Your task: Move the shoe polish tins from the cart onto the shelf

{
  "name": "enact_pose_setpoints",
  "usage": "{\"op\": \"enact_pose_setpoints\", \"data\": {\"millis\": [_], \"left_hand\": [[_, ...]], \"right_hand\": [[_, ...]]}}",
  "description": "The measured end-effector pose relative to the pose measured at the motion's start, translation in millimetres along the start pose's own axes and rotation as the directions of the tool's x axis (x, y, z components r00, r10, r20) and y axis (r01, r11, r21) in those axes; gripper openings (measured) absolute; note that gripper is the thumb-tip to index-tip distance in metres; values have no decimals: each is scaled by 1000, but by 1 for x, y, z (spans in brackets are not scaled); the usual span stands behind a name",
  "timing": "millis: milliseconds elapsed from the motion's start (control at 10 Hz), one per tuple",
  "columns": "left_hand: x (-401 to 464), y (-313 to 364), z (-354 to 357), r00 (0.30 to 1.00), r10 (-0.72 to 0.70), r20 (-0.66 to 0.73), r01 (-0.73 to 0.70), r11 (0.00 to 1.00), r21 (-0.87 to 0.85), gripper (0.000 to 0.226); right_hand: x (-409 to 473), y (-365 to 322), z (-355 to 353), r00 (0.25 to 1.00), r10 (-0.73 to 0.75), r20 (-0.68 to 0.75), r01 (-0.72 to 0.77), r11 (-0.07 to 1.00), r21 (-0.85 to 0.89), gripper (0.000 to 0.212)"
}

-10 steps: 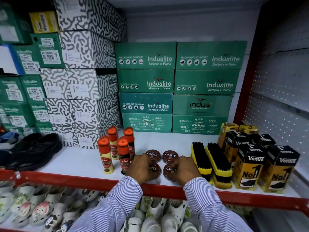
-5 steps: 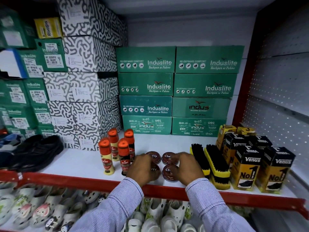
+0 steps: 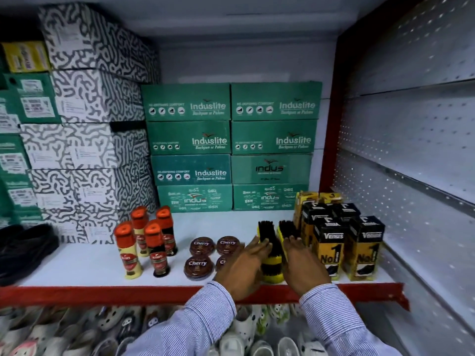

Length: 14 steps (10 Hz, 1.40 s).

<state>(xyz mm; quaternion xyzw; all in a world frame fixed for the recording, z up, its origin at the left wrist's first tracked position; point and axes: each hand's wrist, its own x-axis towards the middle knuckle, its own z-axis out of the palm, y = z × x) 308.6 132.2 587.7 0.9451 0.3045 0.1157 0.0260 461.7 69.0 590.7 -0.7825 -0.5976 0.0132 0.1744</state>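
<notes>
Several round brown Cherry polish tins lie flat in a square group on the white shelf [image 3: 77, 268]: two at the back [image 3: 201, 246] [image 3: 228, 244], one at the front left [image 3: 199, 267], and a front right tin [image 3: 221, 262] half hidden by my left hand. My left hand [image 3: 241, 268] lies with fingers stretched against the left side of two yellow-backed shoe brushes [image 3: 272, 274]. On the brushes' right side, my right hand [image 3: 303, 263] is flat and open-fingered. Neither hand holds a tin. The cart is out of view.
Orange-capped Kiwi bottles [image 3: 154, 242] stand left of the tins. Yellow-black Venus boxes [image 3: 331, 245] fill the right end beside a perforated wall. Green Induslite boxes [image 3: 190, 140] and patterned boxes [image 3: 90, 98] stack behind. Black shoes [image 3: 23, 250] lie far left; sandals [image 3: 77, 330] fill the level below.
Both hands have left the tins and moved right to either side of the brushes. The tins stay on the shelf, now mostly uncovered.
</notes>
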Motion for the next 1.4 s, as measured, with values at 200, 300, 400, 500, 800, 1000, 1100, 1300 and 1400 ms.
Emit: {"op": "enact_pose_setpoints", "data": {"millis": [200, 300, 400, 500, 800, 1000, 1100, 1300, 1400], "left_hand": [[0, 13, -4, 1000, -4, -25, 3, 1000, -16, 78], [-1, 15, -3, 1000, 5, -21, -5, 1000, -5, 78], [-2, 16, -1, 1000, 9, -27, -9, 1000, -17, 78], [-2, 18, -3, 999, 7, -33, -8, 1000, -12, 78], [7, 31, -10, 986, -4, -169, 32, 987, 160, 88], [42, 70, -8, 943, 136, -303, -64, 970, 234, 92], [59, 86, -2, 952, 183, -244, -126, 965, 229, 95], [66, 98, -2, 970, 167, -176, -136, 975, 175, 86], [60, 98, -12, 955, 155, -255, -113, 979, 173, 84]], "right_hand": [[-4, 4, 2, 1000, 15, 18, -16, 999, 32, 62], [-4, 5, 3, 1000, 0, 4, -1, 999, 44, 66], [-4, 7, 3, 1000, -14, 1, 14, 998, 56, 64], [-6, 7, 1, 1000, -28, 2, 28, 997, 69, 63], [-22, 11, -49, 882, -211, -422, 262, 963, 67, 67], [-17, 65, -64, 829, -22, -559, 44, 999, 26, 61], [-17, 89, -60, 867, 91, -489, -64, 995, 72, 61], [-18, 99, -59, 902, 88, -423, -77, 996, 42, 60], [-18, 92, -65, 869, 61, -490, -28, 997, 74, 61]]}}
